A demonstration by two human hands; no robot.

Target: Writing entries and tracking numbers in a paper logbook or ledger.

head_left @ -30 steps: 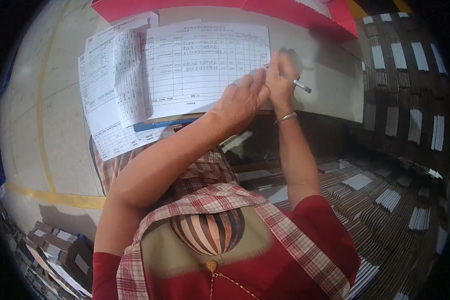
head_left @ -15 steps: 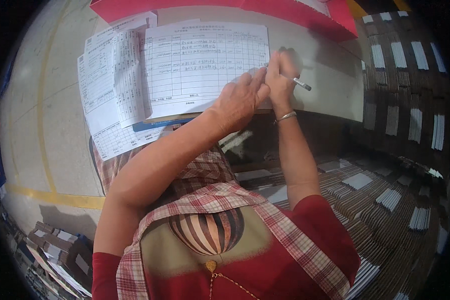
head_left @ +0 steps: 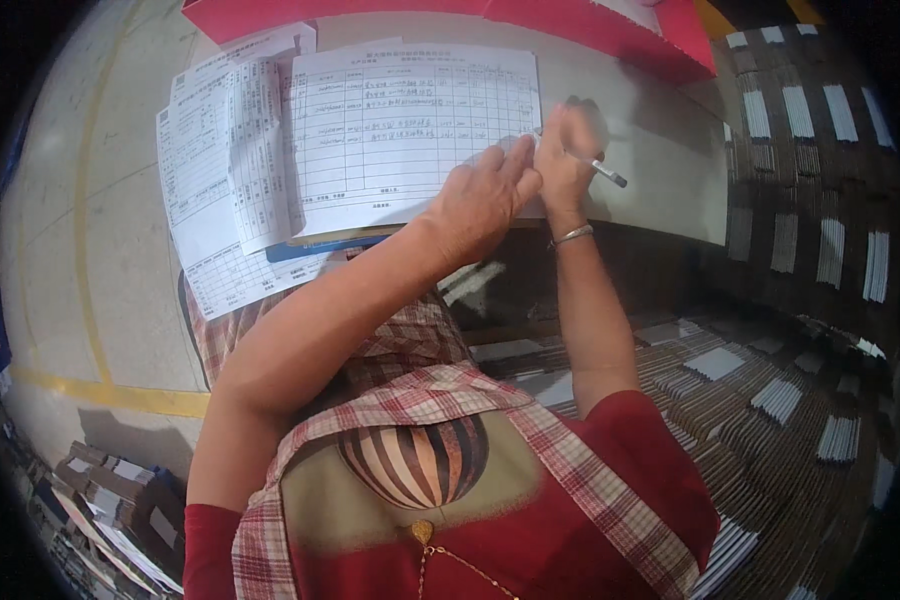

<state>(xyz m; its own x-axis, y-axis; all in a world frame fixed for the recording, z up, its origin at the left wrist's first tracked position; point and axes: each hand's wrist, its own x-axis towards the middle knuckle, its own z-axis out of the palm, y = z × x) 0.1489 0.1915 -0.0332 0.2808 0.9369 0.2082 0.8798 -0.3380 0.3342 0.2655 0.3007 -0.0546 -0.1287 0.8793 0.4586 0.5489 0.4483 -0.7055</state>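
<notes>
A printed form with a table and handwritten entries point(head_left: 410, 165) lies on the work surface in front of me. My left hand point(head_left: 480, 200) rests flat across its right-hand lower part, fingers stretched out toward the right edge. My right hand point(head_left: 565, 165) is closed around a pen point(head_left: 612, 175) at that same edge, close beside the left fingertips. The pen's back end sticks out to the right of the hand; its tip is hidden. A bracelet point(head_left: 571, 236) circles my right wrist.
More printed sheets point(head_left: 198, 165) overlap left of the form, with a blue edge point(head_left: 300, 250) under them. A pink box point(head_left: 560, 20) stands along the far side. Stacks of flat cardboard point(head_left: 770, 400) fill the right; another stack point(head_left: 120, 500) sits lower left. Yellow lines point(head_left: 95, 330) mark the floor.
The back end of the pen has shifted slightly to the right and down with a small movement of my right hand. My left hand stays in place on the form.
</notes>
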